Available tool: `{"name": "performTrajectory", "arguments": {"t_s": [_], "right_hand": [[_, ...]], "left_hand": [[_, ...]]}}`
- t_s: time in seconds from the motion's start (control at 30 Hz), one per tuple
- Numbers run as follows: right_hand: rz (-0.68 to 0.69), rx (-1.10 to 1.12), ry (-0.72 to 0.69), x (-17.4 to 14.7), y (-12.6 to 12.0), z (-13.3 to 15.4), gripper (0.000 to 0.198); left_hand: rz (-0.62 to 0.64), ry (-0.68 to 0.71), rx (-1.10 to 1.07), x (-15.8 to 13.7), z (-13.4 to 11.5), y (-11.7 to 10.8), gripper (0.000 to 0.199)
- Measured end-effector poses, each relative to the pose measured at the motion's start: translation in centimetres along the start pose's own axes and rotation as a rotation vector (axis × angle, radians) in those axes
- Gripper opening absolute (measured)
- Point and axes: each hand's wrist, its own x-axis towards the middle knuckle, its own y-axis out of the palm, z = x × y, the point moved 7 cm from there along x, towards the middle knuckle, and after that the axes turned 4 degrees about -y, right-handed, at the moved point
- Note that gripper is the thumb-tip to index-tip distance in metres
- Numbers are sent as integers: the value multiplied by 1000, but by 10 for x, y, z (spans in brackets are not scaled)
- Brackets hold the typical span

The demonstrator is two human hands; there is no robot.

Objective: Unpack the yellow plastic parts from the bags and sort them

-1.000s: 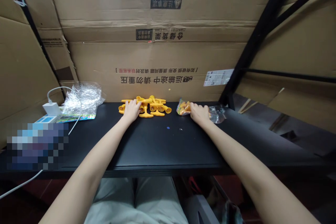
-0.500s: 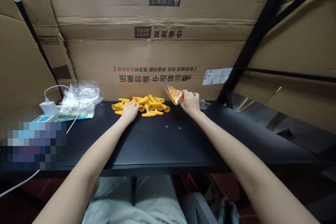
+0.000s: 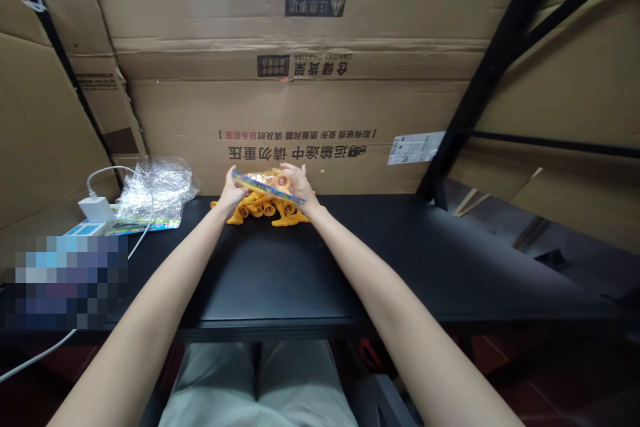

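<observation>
My left hand (image 3: 231,195) grips the left end of a clear plastic packet (image 3: 267,188) with a colourful printed edge, a little blurred. My right hand (image 3: 301,188) is closed on the packet's other end, with some fingers behind it. Yellow-orange shapes show through the clear plastic. The packet is tilted, its right end lower, just above a pile of yellow plastic pieces (image 3: 284,220). Those pieces have T-shaped bars and round cup-like ends. Both hands and the packet hide part of the pile.
Crumpled clear plastic bags (image 3: 157,187) lie at the back left on colourful packaging (image 3: 143,224). Beside them, a white charger (image 3: 96,209) with a cable sits on a power strip. A cardboard wall (image 3: 300,103) closes the back of the black table (image 3: 280,273). A black metal post (image 3: 467,100) stands right.
My right hand has moved left with the packet to above the pile. My left hand has left the yellow pieces and taken hold of the packet's left end.
</observation>
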Motion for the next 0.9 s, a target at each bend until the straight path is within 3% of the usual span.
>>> {"name": "performTrajectory", "arguments": {"t_s": [0.13, 0.33, 0.43, 0.5, 0.63, 0.73, 0.8, 0.9], "right_hand": [[115, -80, 19, -1, 15, 1, 38], [208, -209, 232, -5, 4, -8, 38], [203, -53, 407, -10, 7, -18, 32], [120, 158, 485, -10, 12, -25, 28], [-81, 396, 412, 2, 18, -29, 27], [50, 424, 396, 7, 30, -28, 22], [164, 465, 441, 2, 38, -29, 21], [222, 538, 513, -7, 41, -32, 23]], "left_hand": [[227, -40, -203, -3, 0, 8, 67], [251, 112, -206, -10, -16, 19, 63], [265, 161, -188, -12, -24, 25, 66], [268, 184, -162, -13, -28, 27, 69], [249, 240, -74, -16, -38, 25, 74], [276, 239, -48, -14, -39, 21, 65], [274, 191, -13, -10, -33, 15, 55], [226, 85, 81, -4, -21, 4, 47]]}}
